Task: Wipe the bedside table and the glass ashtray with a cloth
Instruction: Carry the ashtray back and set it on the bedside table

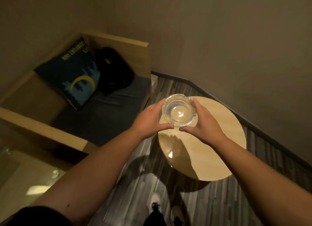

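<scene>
While both bare forearms reach forward from the person standing here, the left hand (148,118) and the right hand (206,121) cup a round clear glass ashtray (179,112) from either side. Each hand curls around the thick rim, fingers at the far edge and thumbs meeting just beneath the near edge, so the ashtray is grasped by both at once. It sits upright, its hollow facing up, with notches showing along the rim. It is over the far-left part of a round pale wooden bedside surface (216,151); whether its base touches the wood or is raised just above it, I cannot tell. The shadows of the hands and arms fall across the near-left part of that surface, and a small bright glint lies on the wood there.

To the left stands a light wooden bench with side panels (118,40), fitted with a dark grey seat cushion (109,111). A dark blue pillow printed with a skyline, a yellow ring and upside-down lettering (76,74) leans in the corner of it, and a black bag (114,72) rests just beside the pillow. The floor is grey striped carpet (219,205), bordered by a dark skirting along the beige wall (219,32). Below, the person's white shoes with black laces (156,203) stand on the carpet. A short dark sleeve (33,215) covers the left upper arm.
</scene>
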`<state>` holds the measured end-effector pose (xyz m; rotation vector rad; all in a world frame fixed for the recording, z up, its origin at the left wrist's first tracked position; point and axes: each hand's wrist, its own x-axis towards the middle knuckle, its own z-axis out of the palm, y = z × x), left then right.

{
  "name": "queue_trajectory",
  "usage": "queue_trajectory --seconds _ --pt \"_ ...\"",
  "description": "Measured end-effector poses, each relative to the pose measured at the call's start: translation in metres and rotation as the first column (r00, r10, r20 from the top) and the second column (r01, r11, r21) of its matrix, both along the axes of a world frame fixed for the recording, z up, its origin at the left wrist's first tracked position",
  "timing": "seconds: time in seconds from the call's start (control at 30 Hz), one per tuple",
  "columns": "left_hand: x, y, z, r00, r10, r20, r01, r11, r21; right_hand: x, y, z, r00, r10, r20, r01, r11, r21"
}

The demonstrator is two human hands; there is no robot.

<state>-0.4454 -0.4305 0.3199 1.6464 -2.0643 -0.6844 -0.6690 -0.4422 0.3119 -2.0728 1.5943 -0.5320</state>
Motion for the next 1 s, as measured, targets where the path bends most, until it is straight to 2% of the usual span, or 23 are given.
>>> queue_trajectory --seconds 0.13,0.33,0.6,0.8,1.0 --pt "0.023 0.025 0.018 0.995 0.101 0.004 -0.101 0.994 -0.036 0.028 0.003 0.015 0.997 0.073 -0.031 -0.074 0.997 -0.036" --pt "0.054 0.076 0.04 0.967 0.248 -0.053 -0.252 0.962 -0.104 0.07 0.012 0.034 0.958 0.286 -0.016 -0.286 0.954 -0.084" --pt "0.109 0.161 0.045 0.88 0.475 -0.025 -0.474 0.873 -0.11 0.147 0.046 0.048 0.821 0.571 -0.002 -0.569 0.818 -0.089" --pt "0.167 0.24 0.046 0.75 0.661 -0.021 -0.659 0.745 -0.107 0.235 0.089 0.047 0.694 0.72 0.024 -0.719 0.694 -0.021" --pt "0.234 0.333 0.042 0.601 0.799 -0.01 -0.795 0.596 -0.111 0.339 0.153 0.048 0.528 0.847 0.065 -0.848 0.53 -0.013"
